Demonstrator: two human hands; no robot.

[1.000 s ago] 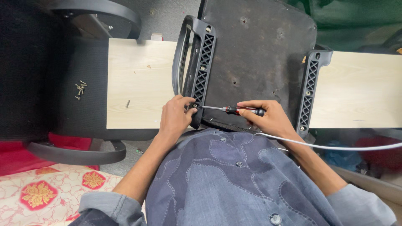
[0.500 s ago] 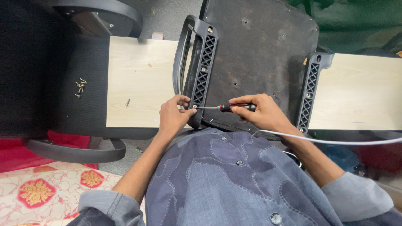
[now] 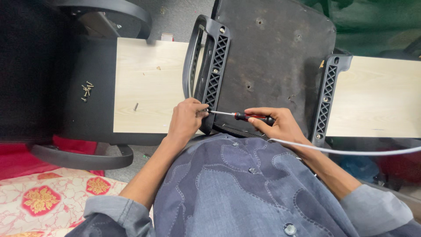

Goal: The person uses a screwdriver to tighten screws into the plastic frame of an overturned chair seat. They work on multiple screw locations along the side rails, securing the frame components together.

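Head view: the right hand point(image 3: 280, 125) is closed around the handle of a red-and-black screwdriver point(image 3: 245, 116). Its long axis runs 3 to 9 o'clock, tip at 9 o'clock, meeting the lower end of the black armrest bracket point(image 3: 215, 74). The left hand point(image 3: 184, 120), nearer the tip, pinches shut at the tip against the bracket. Loose screws point(image 3: 86, 91) lie well apart at 9 o'clock.
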